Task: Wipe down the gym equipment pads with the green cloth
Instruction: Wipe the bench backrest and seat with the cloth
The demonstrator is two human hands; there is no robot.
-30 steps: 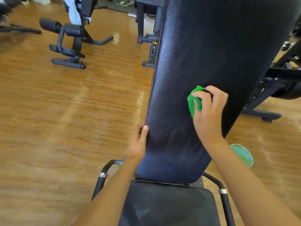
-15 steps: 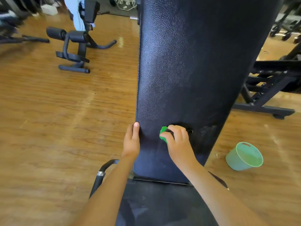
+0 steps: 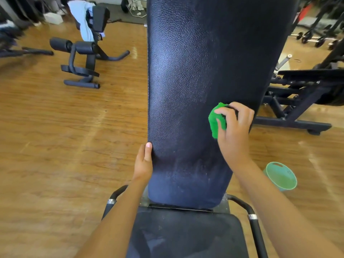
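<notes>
Your right hand [image 3: 235, 127] is closed around the bunched green cloth [image 3: 216, 120], pressing it flat against the black back pad [image 3: 195, 71] near the pad's right edge, at about 3 o'clock from the pad's middle. Your left hand [image 3: 144, 161] grips the pad's left edge lower down, at about 8 o'clock, thumb lying on the face of the pad and the fingers wrapped out of sight behind it. The lower part of the pad shows pale streaks. Below it, at 6 o'clock, lies the black seat pad [image 3: 186, 233], with curved handles on either side. A pale green bucket [image 3: 281, 176] stands on the wooden floor [image 3: 65, 136] at 4 o'clock, just beside your right forearm. Another bench [image 3: 81, 58] stands well apart at 10 o'clock.
</notes>
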